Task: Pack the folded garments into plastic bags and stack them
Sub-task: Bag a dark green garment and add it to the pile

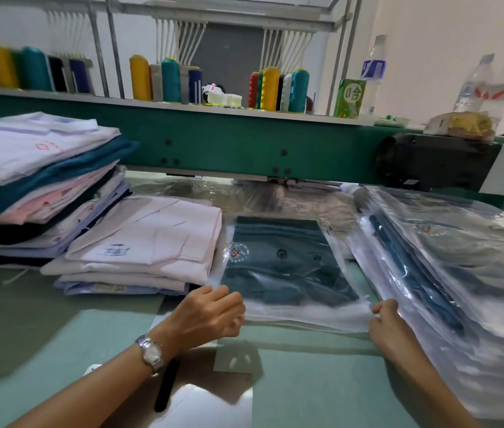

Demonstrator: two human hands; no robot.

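While left hand (207, 313) and right hand (386, 319) fingers pinch its near corners, the bagged garment (287, 267) lies flat, probably for sealing. The packed stack (460, 257) sits alongside

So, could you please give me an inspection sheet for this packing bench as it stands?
Surface: green table.
Job's things: bag holding a dark garment at centre; folded piles to its left; bagged stack to its right.
Clutter: loose plastic and a black stick-like item near the front; what the item is cannot be told.
Hands: left hand and right hand grip the bag's near corners.
Cables: nothing seen.
Surroundings: thread cones, bottles and a carton on the machine behind.
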